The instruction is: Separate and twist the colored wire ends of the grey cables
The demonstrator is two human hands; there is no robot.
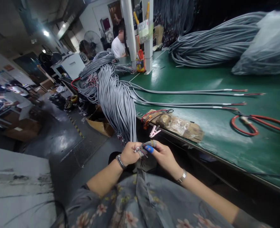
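Note:
Close to my body, my left hand [129, 153] is closed around the end of a grey cable, whose thin coloured wires [140, 150] stick out past the fingers. My right hand [165, 156], with a blue cover on one finger, pinches at the same wires; both hands nearly touch. Exactly which wire each fingertip grips is too small to tell. Just beyond the hands, a thick bundle of grey cables [117, 98] hangs over the edge of the green table [201, 77]. Several single cables [184, 92] from it lie across the table, their ends stripped to thin wires.
A taped wooden board [177, 125] with a pink clip [154, 131] lies along the table edge. Red-handled scissors [245, 125] rest to the right. Farther back are a large cable coil [213, 41], a plastic bag [268, 44] and a white post [149, 41]. A person [118, 44] sits behind.

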